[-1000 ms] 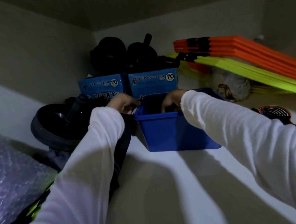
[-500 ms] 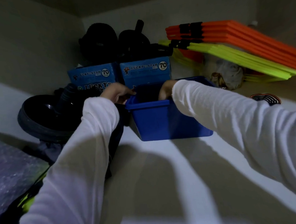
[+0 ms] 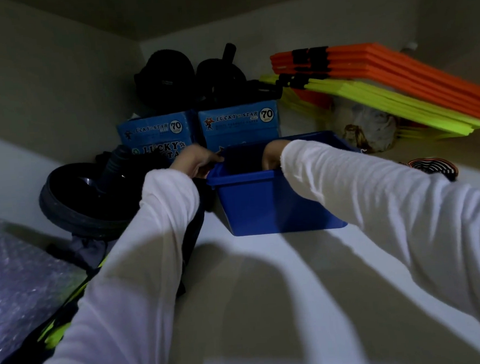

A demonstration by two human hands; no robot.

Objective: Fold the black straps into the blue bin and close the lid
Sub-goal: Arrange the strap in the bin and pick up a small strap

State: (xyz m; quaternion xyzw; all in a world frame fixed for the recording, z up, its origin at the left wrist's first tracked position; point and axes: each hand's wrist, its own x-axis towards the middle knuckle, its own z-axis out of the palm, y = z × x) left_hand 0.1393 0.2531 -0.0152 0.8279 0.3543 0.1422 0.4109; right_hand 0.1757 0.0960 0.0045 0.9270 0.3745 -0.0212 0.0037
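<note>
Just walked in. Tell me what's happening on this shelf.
A person in white sleeves is working at a blue bin on the shelf. The left hand is at the bin's left rim; the right hand reaches down inside, mostly hidden. Something dark sits in the bin. No lid is on it.

Your right hand (image 3: 271, 156) has sunk deeper into the blue bin (image 3: 265, 205) than a second ago, fingers now hidden, while your left hand (image 3: 197, 162) has slid up against its left rim
</note>
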